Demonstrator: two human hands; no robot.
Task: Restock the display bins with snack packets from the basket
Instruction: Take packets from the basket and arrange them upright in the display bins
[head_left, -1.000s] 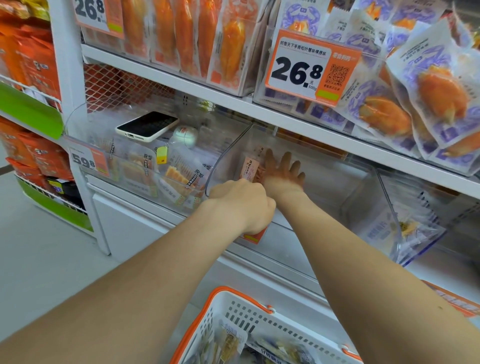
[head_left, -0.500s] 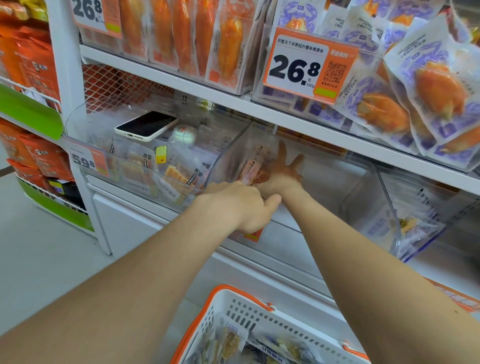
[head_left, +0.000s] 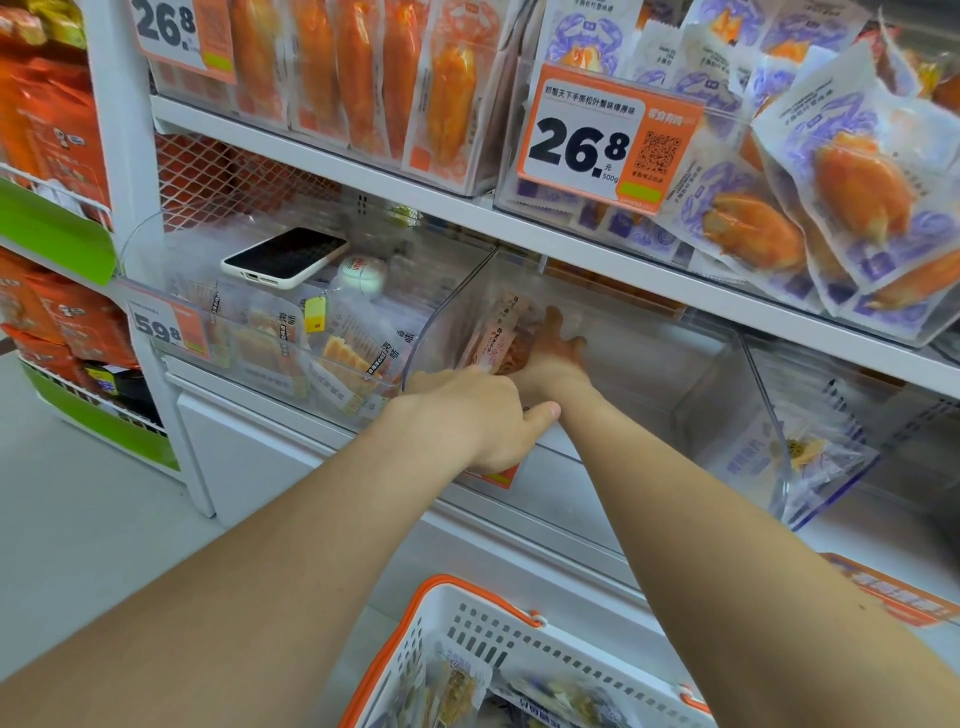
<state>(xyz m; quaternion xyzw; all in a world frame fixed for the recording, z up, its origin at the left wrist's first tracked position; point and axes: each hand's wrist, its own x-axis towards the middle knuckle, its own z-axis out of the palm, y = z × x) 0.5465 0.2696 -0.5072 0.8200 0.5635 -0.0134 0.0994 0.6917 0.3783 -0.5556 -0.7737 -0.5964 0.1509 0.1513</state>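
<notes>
the right hand (head_left: 550, 353) is reached into the clear middle bin (head_left: 639, 358) on the lower shelf. its fingers are spread straight and pressed against a few orange snack packets (head_left: 501, 338), and nothing is grasped by it. these packets are stood on edge against the bin's left wall, toward the far side. the left hand (head_left: 467, 415) is laid over the near rim of the same bin at its left corner. its fingers are curled down over the edge, which appears to be gripped, and the thumb is stretched to the right; the fingertips are hidden. a white basket (head_left: 467, 629) with an orange rim is seen at the near edge, below the arms, and more packets (head_left: 457, 686) are held in it. a phone (head_left: 283, 254) is laid face up on the goods in the left bin (head_left: 171, 270). an orange price tag (head_left: 608, 140) marked 26.8 is fixed to the bin on the shelf above.
</notes>
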